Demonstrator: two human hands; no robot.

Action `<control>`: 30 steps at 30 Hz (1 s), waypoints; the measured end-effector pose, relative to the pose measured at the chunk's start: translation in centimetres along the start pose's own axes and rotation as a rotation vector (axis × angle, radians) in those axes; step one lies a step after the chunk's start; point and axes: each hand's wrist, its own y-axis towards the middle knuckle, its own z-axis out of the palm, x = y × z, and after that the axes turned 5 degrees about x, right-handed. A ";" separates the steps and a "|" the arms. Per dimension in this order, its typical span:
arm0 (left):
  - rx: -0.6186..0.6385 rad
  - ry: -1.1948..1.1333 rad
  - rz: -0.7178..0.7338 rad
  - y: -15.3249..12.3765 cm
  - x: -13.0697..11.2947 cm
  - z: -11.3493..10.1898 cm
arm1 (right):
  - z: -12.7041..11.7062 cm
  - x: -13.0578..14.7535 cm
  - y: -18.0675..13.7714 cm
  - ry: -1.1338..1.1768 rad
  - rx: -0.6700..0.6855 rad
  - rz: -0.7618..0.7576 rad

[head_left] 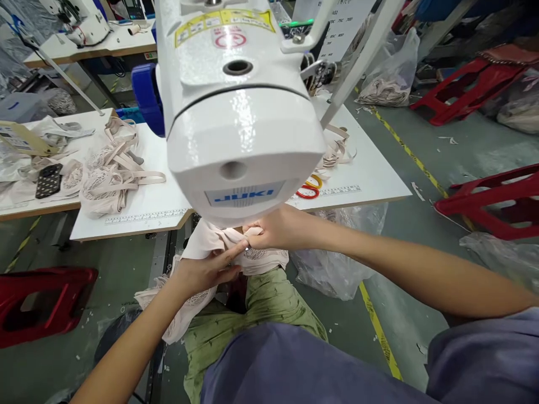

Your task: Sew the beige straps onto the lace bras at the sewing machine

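Note:
A beige lace bra point(206, 238) lies across my lap and rises toward the underside of a white sewing machine point(244, 129). My right hand point(273, 230) pinches a fold of its fabric just below the machine head. Close by, my left hand point(210, 269) grips the same bra from the left, its fingertips meeting the right hand's at the fold. The machine head hides the needle area. Part of the bra hangs down to the left of my knees.
More beige bras point(107, 179) are heaped on the table at left, near a dark spotted phone point(49, 181). Scissors with red and yellow handles point(309, 189) lie right of the machine head. Red stools point(501, 199) and plastic bags point(341, 264) stand around on the floor.

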 end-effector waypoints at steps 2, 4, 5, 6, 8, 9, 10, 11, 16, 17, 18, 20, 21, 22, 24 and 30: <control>0.045 0.005 -0.059 0.1 -0.5 -0.3 | 0.4 -0.4 -0.2 -0.007 -0.029 -0.024; 0.094 -0.078 -0.155 0.3 -1.4 -0.8 | 1.2 -1.1 -0.6 -0.003 -0.121 -0.084; 0.114 -0.136 -0.203 0.5 -1.8 -1.1 | 1.8 -1.7 -0.8 -0.008 -0.197 -0.124; 0.134 -0.189 -0.249 0.7 -2.3 -1.3 | 2.5 -2.2 -0.9 -0.021 -0.286 -0.168; 0.164 -0.251 -0.328 1.1 -3.1 -1.8 | 3.8 -3.4 -1.2 -0.053 -0.452 -0.254; 0.173 -0.258 -0.362 1.3 -3.5 -1.9 | 4.4 -3.9 -1.2 -0.058 -0.515 -0.288; 0.178 -0.257 -0.390 1.4 -3.7 -2.0 | 4.9 -4.3 -1.2 -0.049 -0.556 -0.314; 0.176 -0.255 -0.408 1.5 -3.9 -2.0 | 5.2 -4.6 -1.1 -0.029 -0.576 -0.329; 0.101 -0.260 -0.388 1.6 -4.4 -1.7 | 5.1 -4.6 -0.5 0.028 -0.562 -0.329; 0.086 -0.253 -0.379 1.7 -4.5 -1.6 | 4.9 -4.5 -0.4 0.025 -0.559 -0.332; 0.075 -0.242 -0.375 1.8 -4.6 -1.5 | 4.7 -4.4 -0.4 0.020 -0.562 -0.338; 0.062 -0.208 -0.384 2.0 -4.9 -1.5 | 4.7 -4.3 -0.5 0.005 -0.581 -0.347; 0.062 -0.191 -0.396 2.1 -5.0 -1.6 | 4.9 -4.3 -0.6 -0.004 -0.604 -0.347; 0.067 -0.178 -0.410 2.3 -5.2 -1.7 | 5.3 -4.4 -0.8 -0.015 -0.637 -0.351; 0.082 -0.171 -0.433 2.4 -5.5 -1.9 | 6.1 -4.7 -1.1 -0.051 -0.700 -0.400; 0.139 -0.245 -0.417 1.9 -5.1 -2.5 | 7.8 -6.1 -1.2 -0.303 -0.793 -0.551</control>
